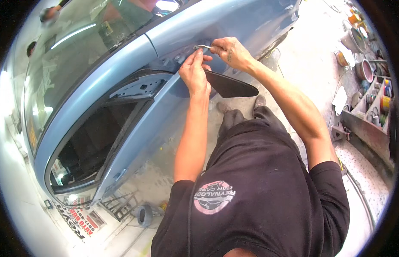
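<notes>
My right hand (228,52) is closed on a slim silver tool (204,46), whose end meets the mirror mount area (178,57) on a light blue car (174,23). My left hand (194,70) is closed just below that end, thumb up at the fitting; what its fingers hold is hidden. A dark, flat tapering piece (231,85) sticks out beside my left hand, and I cannot tell whether that hand grips it. The door window (96,141) and a perforated inner plate (137,85) are at lower left of the hands.
A shelf (364,128) with several pots and cans (353,40) runs along the right, with cables on the floor (294,51). A metal stand (122,203) and a grey round object (144,214) lie at lower left. Two partly visible people (49,13) are beyond the car.
</notes>
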{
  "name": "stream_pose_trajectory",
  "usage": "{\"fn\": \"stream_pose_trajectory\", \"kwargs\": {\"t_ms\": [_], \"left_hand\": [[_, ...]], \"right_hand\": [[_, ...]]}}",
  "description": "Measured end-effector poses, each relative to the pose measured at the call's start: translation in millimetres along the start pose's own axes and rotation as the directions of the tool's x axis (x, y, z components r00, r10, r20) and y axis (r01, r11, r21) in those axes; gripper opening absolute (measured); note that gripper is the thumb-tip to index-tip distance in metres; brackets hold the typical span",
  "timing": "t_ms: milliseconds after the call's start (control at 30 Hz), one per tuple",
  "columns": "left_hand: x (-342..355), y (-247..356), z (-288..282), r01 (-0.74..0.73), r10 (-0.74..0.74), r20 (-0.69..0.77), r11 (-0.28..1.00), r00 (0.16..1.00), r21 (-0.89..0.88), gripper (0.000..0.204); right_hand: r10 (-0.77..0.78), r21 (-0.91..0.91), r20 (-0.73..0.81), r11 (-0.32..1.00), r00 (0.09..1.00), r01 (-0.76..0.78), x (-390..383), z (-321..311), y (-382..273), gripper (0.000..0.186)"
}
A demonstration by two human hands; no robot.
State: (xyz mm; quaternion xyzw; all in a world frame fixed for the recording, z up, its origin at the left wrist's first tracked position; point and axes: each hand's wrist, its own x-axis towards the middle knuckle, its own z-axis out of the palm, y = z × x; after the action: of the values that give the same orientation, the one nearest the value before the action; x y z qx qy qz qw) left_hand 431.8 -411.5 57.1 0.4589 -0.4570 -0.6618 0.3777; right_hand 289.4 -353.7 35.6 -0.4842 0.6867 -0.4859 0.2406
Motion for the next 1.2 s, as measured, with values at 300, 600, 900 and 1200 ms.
{"fn": "stream_pose_trajectory", "kwargs": {"t_ms": [300, 600, 900, 1200], "left_hand": [[-1, -8, -1, -0.058, 0.054, 0.035, 0.993, 0.998, 0.099, 0.017], [2, -8, -2, -0.105, 0.090, 0.075, 0.967, 0.993, 0.232, 0.016], [4, -14, 13, -0.111, 0.121, -0.038, 0.973, 0.992, 0.203, 0.017], [6, -12, 12, -0.137, 0.144, -0.013, 0.961, 0.989, 0.240, 0.021]], "right_hand": [[-0.035, -0.118, -0.167, 0.993, 0.985, 0.016, -18, 31, 4, 0.022], [0.069, 0.131, -0.157, 0.990, 0.985, -0.049, -21, 32, -2, 0.030], [0.057, -0.095, -0.090, 0.993, 0.994, -0.065, -40, 3, -4, 0.016], [-0.024, -0.240, -0.091, 0.971, 0.996, 0.002, -32, 5, -1, 0.008]]}}
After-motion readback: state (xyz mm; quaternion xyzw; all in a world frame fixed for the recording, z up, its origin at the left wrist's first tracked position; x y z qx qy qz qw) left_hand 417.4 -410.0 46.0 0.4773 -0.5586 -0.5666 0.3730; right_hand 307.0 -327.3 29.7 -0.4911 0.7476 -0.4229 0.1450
